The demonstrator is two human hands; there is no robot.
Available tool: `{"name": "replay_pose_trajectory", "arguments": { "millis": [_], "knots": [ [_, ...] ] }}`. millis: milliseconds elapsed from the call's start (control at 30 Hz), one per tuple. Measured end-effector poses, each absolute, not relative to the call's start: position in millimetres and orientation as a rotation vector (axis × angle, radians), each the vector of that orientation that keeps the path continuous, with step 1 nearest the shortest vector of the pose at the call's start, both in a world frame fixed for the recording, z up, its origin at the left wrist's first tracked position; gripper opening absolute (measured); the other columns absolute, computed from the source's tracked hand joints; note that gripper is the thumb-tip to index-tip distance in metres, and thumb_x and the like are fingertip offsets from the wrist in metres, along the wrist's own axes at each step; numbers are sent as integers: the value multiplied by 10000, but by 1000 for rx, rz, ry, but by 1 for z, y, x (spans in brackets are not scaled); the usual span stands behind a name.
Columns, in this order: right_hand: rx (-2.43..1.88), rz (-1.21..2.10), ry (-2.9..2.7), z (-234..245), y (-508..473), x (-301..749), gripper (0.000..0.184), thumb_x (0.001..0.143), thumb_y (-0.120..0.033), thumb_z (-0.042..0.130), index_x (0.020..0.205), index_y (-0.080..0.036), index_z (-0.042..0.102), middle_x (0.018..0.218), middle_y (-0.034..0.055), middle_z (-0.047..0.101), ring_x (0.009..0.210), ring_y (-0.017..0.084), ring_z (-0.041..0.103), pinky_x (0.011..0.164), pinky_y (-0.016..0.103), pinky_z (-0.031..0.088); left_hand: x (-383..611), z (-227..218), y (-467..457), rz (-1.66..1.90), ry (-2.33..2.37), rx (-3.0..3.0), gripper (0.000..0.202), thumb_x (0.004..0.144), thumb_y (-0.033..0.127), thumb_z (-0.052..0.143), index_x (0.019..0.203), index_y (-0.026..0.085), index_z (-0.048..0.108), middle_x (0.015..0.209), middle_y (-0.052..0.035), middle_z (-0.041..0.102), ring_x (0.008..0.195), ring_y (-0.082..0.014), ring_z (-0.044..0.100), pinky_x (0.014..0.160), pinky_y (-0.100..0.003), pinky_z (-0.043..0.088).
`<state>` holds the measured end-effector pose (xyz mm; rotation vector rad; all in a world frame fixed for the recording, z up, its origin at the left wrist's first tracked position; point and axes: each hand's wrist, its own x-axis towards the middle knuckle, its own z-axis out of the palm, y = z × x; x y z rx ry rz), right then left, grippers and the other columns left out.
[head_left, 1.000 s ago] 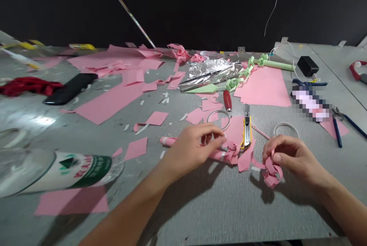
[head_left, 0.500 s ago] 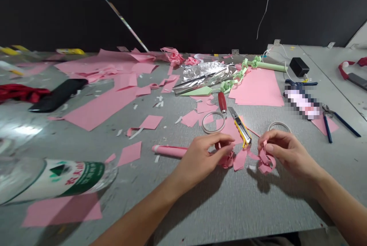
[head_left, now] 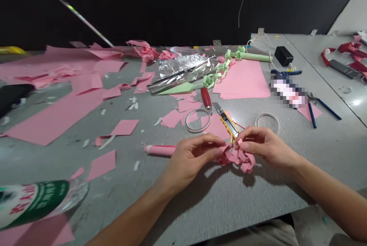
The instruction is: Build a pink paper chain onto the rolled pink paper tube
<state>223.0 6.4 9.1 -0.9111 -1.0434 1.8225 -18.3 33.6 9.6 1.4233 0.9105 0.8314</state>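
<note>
The left hand (head_left: 190, 158) had its thumb and fingertips closed on pink paper loops (head_left: 225, 156), while the right hand (head_left: 266, 148), just beside it, pinched a curled pink paper chain (head_left: 246, 160). The pieces were held close together, apparently so that each hand steadied one part; whether they were joined could not be told. A rolled pink paper tube (head_left: 159, 150) stuck out left of the left hand, along the tabletop (head_left: 223, 207). The yellow utility knife (head_left: 228, 123) lay just beyond the fingertips, probably for easy reach, with a red-handled tool (head_left: 205, 98) and a pale ring (head_left: 197, 131) beyond the left hand. A plastic bottle (head_left: 43, 202) lay on its side, well left of that hand; its contents could not be made out.
</note>
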Motion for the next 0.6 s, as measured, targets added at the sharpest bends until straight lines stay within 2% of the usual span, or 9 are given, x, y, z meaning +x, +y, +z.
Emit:
{"name": "replay_pose_trajectory", "arguments": {
  "millis": [100,367,500,600],
  "knots": [
    [-885,1851,-1026,8,5,223,272,905,-398,896,1009,-182,766,816,-5,733,645,115,656,606,249,536,-17,11,32,798,894,1461,75,902,266,827,949,210,843,889,-59,832,795,-210,795,752,-320,684],
    [-822,1801,-1084,7,5,220,272,920,-432,879,1016,-203,768,885,20,762,700,144,695,642,289,598,-13,8,25,841,864,1538,63,877,176,811,920,216,834,873,-40,781,794,-184,748,742,-293,640],
    [-804,1732,-1096,5,4,220,226,906,-387,902,999,-215,790,901,6,755,756,129,694,708,274,582,-8,2,21,901,833,1410,225,756,123,902,942,225,826,959,-26,754,872,-176,742,793,-284,643],
    [-786,1724,-1110,2,2,218,189,908,-367,901,993,-226,808,929,16,774,775,135,701,722,279,575,-4,-3,19,927,817,1283,350,700,95,930,1005,223,816,984,-25,759,875,-174,743,774,-274,643]
  ]
}}
